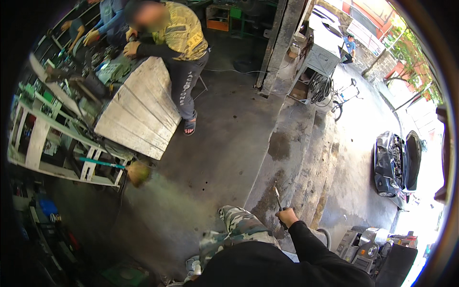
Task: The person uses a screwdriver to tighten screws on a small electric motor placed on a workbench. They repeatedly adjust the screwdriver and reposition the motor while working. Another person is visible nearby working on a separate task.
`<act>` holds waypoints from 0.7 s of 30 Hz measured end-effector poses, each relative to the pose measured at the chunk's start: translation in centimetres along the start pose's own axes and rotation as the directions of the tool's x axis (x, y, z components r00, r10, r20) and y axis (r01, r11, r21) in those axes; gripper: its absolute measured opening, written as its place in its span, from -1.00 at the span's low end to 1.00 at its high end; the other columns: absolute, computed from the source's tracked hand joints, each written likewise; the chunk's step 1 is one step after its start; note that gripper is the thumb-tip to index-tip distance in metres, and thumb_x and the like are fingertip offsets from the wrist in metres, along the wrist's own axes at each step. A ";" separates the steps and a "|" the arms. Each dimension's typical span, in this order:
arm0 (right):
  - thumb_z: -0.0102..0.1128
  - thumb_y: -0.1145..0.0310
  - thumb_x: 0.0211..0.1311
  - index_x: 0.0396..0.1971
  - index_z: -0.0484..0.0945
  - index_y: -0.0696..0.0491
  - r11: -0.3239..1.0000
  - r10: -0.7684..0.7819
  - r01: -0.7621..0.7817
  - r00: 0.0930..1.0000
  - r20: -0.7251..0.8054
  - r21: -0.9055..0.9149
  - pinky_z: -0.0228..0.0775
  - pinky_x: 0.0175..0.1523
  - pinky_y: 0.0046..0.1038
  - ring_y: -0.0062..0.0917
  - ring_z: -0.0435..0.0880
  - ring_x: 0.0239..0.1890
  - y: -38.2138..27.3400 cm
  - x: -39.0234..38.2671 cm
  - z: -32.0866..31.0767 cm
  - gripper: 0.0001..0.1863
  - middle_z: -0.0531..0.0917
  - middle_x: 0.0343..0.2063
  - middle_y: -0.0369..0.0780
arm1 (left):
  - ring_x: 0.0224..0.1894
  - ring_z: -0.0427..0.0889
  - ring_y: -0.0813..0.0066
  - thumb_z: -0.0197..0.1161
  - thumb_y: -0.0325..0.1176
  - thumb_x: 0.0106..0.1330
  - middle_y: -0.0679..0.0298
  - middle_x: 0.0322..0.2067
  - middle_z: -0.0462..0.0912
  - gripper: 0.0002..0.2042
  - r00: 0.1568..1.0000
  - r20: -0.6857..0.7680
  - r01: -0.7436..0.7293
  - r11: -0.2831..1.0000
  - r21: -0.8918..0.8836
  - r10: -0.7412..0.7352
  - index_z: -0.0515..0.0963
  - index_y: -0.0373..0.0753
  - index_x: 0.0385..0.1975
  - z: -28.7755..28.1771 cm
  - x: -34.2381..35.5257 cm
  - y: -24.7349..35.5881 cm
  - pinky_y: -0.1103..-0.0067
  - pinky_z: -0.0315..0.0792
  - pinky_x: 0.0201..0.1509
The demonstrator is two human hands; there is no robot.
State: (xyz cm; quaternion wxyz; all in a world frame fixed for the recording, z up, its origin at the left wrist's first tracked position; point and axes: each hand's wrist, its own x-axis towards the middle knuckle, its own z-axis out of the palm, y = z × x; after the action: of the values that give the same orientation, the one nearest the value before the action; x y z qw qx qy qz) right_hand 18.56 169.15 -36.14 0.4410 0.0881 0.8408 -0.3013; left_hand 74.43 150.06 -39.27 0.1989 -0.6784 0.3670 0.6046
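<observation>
My right hand [287, 217] is closed around a slim metal hand tool [277, 195], its light-coloured tip pointing away from me. What kind of tool it is I cannot make out. The black-sleeved right arm reaches forward from the lower edge, over the stained concrete step. My left hand does not show. Below me are my camouflage trousers [244, 222].
A person in a yellow patterned shirt [184, 31] bends over a cluttered workbench [138, 110] at the left. A broom [138, 173] leans nearby. Right stand a grey metal cabinet [321, 60], a bicycle [338, 109] and a dark car [386, 165] with its hood up.
</observation>
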 end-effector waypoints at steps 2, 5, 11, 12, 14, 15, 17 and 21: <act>0.52 0.44 0.20 -0.50 0.61 0.21 1.000 0.017 -0.017 1.000 -0.018 0.005 0.37 -0.51 -0.27 -0.44 0.57 -0.64 -3.4 -0.8 -2.2 -0.77 0.62 -0.61 -0.21 | -0.32 0.75 0.26 0.19 -0.25 0.56 0.21 -0.33 0.70 -0.82 0.999 -0.029 0.024 1.000 -0.010 -0.024 0.65 -0.18 -0.10 -1.9 -1.6 5.0 0.26 0.62 -0.32; 0.53 0.44 0.19 -0.49 0.61 0.20 0.996 -0.020 0.022 0.999 -0.029 0.082 0.35 -0.51 -0.28 -0.46 0.56 -0.63 -8.3 -1.1 -5.4 -0.77 0.62 -0.60 -0.23 | -0.31 0.75 0.27 0.19 -0.24 0.57 0.21 -0.32 0.70 -0.81 0.995 -0.089 0.039 0.999 -0.037 -0.042 0.65 -0.18 -0.09 -4.0 -2.4 14.4 0.27 0.63 -0.31; 0.51 0.42 0.21 -0.45 0.60 0.18 0.981 -0.039 0.063 0.990 -0.132 0.182 0.32 -0.53 -0.29 -0.48 0.53 -0.64 -18.0 4.0 -8.5 -0.78 0.59 -0.61 -0.26 | -0.36 0.73 0.30 0.23 -0.24 0.54 0.21 -0.29 0.71 -0.82 0.992 -0.123 -0.017 1.000 0.002 0.018 0.65 -0.21 -0.12 -3.6 0.5 35.0 0.32 0.61 -0.34; 0.51 0.42 0.21 -0.44 0.61 0.19 0.981 -0.025 0.049 0.992 -0.126 0.186 0.32 -0.52 -0.30 -0.49 0.54 -0.64 -19.7 5.3 -8.8 -0.78 0.59 -0.61 -0.26 | -0.37 0.72 0.30 0.23 -0.25 0.53 0.21 -0.30 0.71 -0.83 0.992 -0.111 -0.055 0.998 -0.027 0.052 0.66 -0.21 -0.14 -3.3 1.4 38.3 0.32 0.61 -0.34; 0.50 0.41 0.21 -0.43 0.61 0.19 0.984 0.013 0.011 0.991 -0.132 0.178 0.32 -0.52 -0.30 -0.49 0.54 -0.64 -23.8 8.2 -10.0 -0.78 0.59 -0.61 -0.27 | -0.41 0.70 0.32 0.22 -0.28 0.53 0.23 -0.32 0.70 -0.84 0.990 -0.095 -0.110 0.991 -0.077 0.103 0.66 -0.21 -0.16 -2.2 3.7 45.9 0.34 0.61 -0.34; 0.49 0.40 0.22 -0.42 0.61 0.19 0.989 -0.015 0.032 0.993 -0.116 0.144 0.33 -0.51 -0.31 -0.49 0.54 -0.63 -25.7 9.2 -10.7 -0.78 0.59 -0.60 -0.27 | -0.45 0.69 0.32 0.23 -0.29 0.52 0.23 -0.36 0.69 -0.85 0.988 -0.115 -0.116 0.988 -0.097 0.105 0.67 -0.21 -0.18 -1.6 4.5 49.4 0.35 0.59 -0.37; 0.48 0.39 0.23 -0.41 0.61 0.18 0.999 -0.028 0.030 0.992 -0.120 0.017 0.34 -0.49 -0.32 -0.50 0.55 -0.61 -29.9 11.8 -13.5 -0.79 0.60 -0.59 -0.28 | -0.52 0.66 0.33 0.26 -0.31 0.49 0.23 -0.41 0.68 -0.86 0.986 -0.088 -0.151 0.981 -0.119 0.141 0.67 -0.23 -0.18 0.3 6.3 57.2 0.36 0.55 -0.44; 0.44 0.26 0.23 -0.24 0.69 0.27 0.955 -0.281 0.263 0.950 -0.133 -0.139 0.54 -0.29 -0.19 -0.30 0.73 -0.47 -37.6 16.0 -19.4 -0.66 0.71 -0.51 -0.07 | -0.56 0.65 0.39 0.32 -0.27 0.46 0.24 -0.45 0.68 -0.80 0.968 -0.056 -0.248 0.968 -0.038 0.246 0.69 -0.27 -0.13 3.9 5.6 71.1 0.37 0.50 -0.52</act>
State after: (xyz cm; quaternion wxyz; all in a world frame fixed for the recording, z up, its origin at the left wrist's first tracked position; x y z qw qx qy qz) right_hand -19.91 148.46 -24.37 0.3345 -0.0326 0.8926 -0.3006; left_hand 19.29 105.03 -33.04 0.0974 -0.6469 0.4399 0.6152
